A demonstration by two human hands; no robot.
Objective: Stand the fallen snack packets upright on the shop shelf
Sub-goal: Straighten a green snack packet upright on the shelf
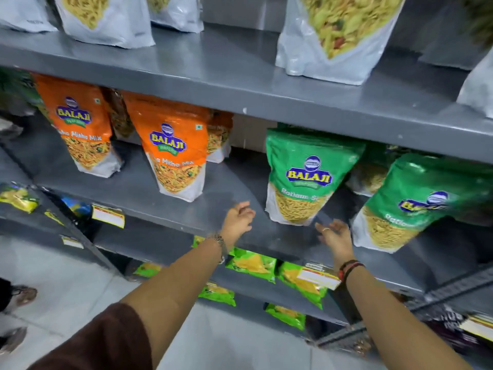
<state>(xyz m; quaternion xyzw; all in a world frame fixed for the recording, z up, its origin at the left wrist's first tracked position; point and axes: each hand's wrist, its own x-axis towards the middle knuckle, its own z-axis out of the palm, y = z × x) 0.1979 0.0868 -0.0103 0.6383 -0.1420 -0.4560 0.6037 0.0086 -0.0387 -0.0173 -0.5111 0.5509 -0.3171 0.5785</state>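
The green packet (306, 177) stands upright on the middle shelf (165, 198), with orange packets (173, 153) left of it, also upright. Both hands flank its base: left hand (238, 218) and right hand (333, 233), fingers spread, holding nothing. Judging by this, the packet has been set; next comes finding another fallen one.

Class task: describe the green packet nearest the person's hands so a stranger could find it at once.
Find the middle grey shelf, with orange packets left and green ones right. The green packet stands upright just above the open hands; its green neighbour further right leans.
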